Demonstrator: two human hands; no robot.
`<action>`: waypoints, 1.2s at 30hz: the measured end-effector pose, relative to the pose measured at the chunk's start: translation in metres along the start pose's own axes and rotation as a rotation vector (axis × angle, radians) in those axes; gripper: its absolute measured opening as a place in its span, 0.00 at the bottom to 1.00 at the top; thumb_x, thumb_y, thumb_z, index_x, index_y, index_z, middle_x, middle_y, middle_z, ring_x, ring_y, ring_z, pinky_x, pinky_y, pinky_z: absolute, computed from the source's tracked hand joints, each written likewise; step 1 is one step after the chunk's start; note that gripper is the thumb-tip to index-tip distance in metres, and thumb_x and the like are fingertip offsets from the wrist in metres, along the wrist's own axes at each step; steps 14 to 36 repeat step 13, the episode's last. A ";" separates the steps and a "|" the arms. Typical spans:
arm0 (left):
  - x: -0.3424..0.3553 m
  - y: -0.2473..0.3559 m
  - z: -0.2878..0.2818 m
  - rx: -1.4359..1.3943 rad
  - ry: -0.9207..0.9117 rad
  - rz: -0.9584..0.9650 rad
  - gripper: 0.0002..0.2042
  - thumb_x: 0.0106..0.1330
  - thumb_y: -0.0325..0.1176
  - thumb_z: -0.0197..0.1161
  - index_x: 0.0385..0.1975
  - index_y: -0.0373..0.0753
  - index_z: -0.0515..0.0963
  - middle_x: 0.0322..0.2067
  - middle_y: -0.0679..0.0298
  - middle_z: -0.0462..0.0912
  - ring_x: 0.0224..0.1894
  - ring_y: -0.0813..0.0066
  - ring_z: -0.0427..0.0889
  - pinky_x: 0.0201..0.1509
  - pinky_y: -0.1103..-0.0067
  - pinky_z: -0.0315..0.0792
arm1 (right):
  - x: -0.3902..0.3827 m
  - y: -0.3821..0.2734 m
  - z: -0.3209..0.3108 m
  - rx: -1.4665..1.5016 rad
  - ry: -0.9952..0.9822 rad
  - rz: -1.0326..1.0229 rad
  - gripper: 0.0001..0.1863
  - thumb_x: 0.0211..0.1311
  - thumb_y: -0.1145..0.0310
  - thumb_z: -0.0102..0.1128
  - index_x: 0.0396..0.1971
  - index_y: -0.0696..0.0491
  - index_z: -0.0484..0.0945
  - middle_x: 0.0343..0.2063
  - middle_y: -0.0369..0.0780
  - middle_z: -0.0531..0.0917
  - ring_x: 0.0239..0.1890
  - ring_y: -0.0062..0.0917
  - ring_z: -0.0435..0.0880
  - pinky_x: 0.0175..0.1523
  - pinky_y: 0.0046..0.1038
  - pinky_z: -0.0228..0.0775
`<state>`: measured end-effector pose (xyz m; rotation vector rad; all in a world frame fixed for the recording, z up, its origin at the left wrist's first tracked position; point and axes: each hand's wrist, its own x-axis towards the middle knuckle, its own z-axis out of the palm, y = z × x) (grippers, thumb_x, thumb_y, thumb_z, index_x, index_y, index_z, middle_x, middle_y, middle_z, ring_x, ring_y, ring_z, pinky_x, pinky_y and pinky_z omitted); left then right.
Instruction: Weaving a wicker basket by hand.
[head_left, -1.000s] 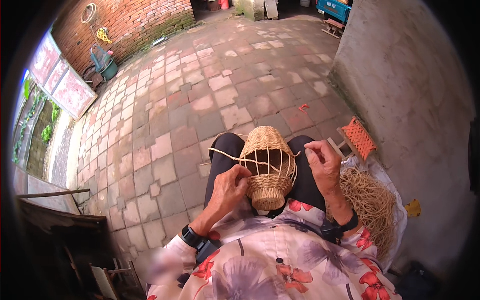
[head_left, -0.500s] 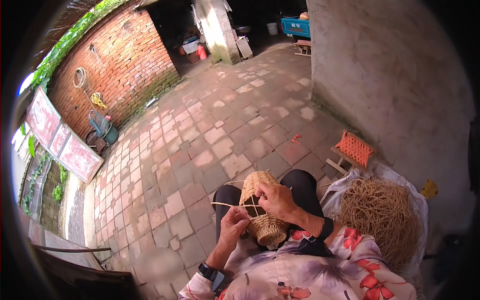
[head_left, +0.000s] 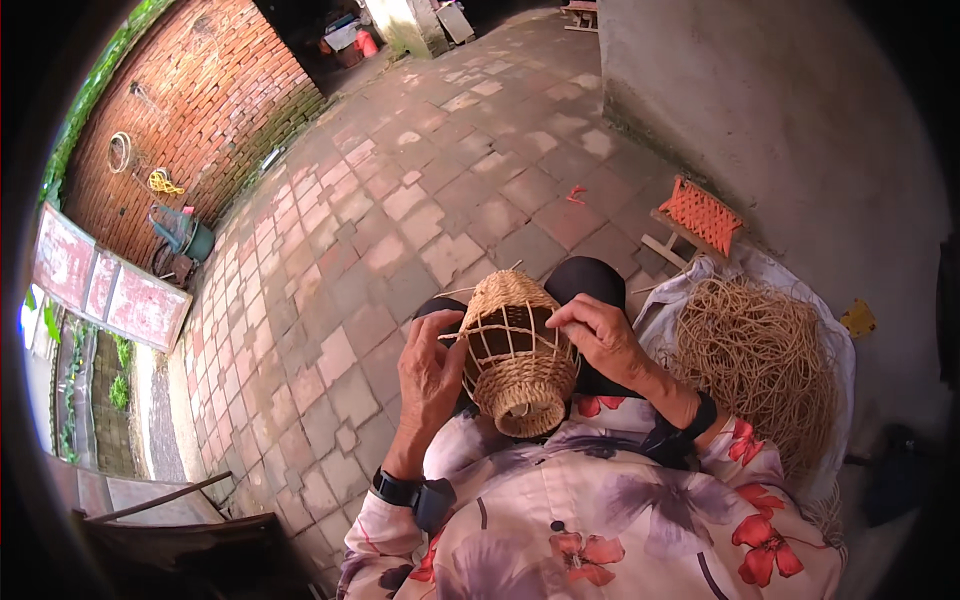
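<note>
A woven straw basket [head_left: 525,380] rests tilted in my lap between my knees, its narrow round end toward me. Dense weave shows at both ends, with an open lattice of upright and crossing strands around the middle. At the basket's left side, my left hand [head_left: 428,375] pinches a twisted straw cord whose short end pokes out by the fingers. Across from it, my right hand [head_left: 608,345] is closed, thumb and forefinger together on the right edge of the lattice. A loose strand sticks up at the far rim.
To my right, a heap of straw cord [head_left: 755,350] lies on a white sack [head_left: 845,400]. Beyond it stands a low stool with an orange woven seat [head_left: 700,215], beside a grey wall [head_left: 760,120]. Paving [head_left: 350,250] spreads ahead toward a brick wall [head_left: 190,110].
The basket has turned so its lattice faces up toward me. My right hand has shifted from its top to its right edge; my left hand has moved up alongside. The view has tilted downward.
</note>
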<state>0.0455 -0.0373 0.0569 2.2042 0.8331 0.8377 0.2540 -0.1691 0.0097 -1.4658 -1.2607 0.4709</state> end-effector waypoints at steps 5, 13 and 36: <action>0.007 -0.017 0.001 -0.020 -0.122 -0.021 0.06 0.59 0.27 0.61 0.35 0.33 0.79 0.29 0.59 0.79 0.26 0.72 0.79 0.32 0.78 0.72 | -0.008 0.013 -0.008 -0.026 0.070 -0.079 0.06 0.55 0.80 0.54 0.33 0.56 0.78 0.28 0.42 0.78 0.30 0.32 0.81 0.35 0.28 0.71; 0.049 -0.007 -0.016 0.010 -0.308 0.067 0.10 0.56 0.30 0.64 0.37 0.37 0.79 0.45 0.60 0.75 0.35 0.73 0.79 0.36 0.78 0.75 | 0.011 0.074 -0.004 -0.472 0.302 0.004 0.09 0.54 0.70 0.59 0.37 0.47 0.74 0.29 0.40 0.80 0.31 0.39 0.82 0.35 0.37 0.74; 0.049 -0.007 -0.016 0.010 -0.308 0.067 0.10 0.56 0.30 0.64 0.37 0.37 0.79 0.45 0.60 0.75 0.35 0.73 0.79 0.36 0.78 0.75 | 0.011 0.074 -0.004 -0.472 0.302 0.004 0.09 0.54 0.70 0.59 0.37 0.47 0.74 0.29 0.40 0.80 0.31 0.39 0.82 0.35 0.37 0.74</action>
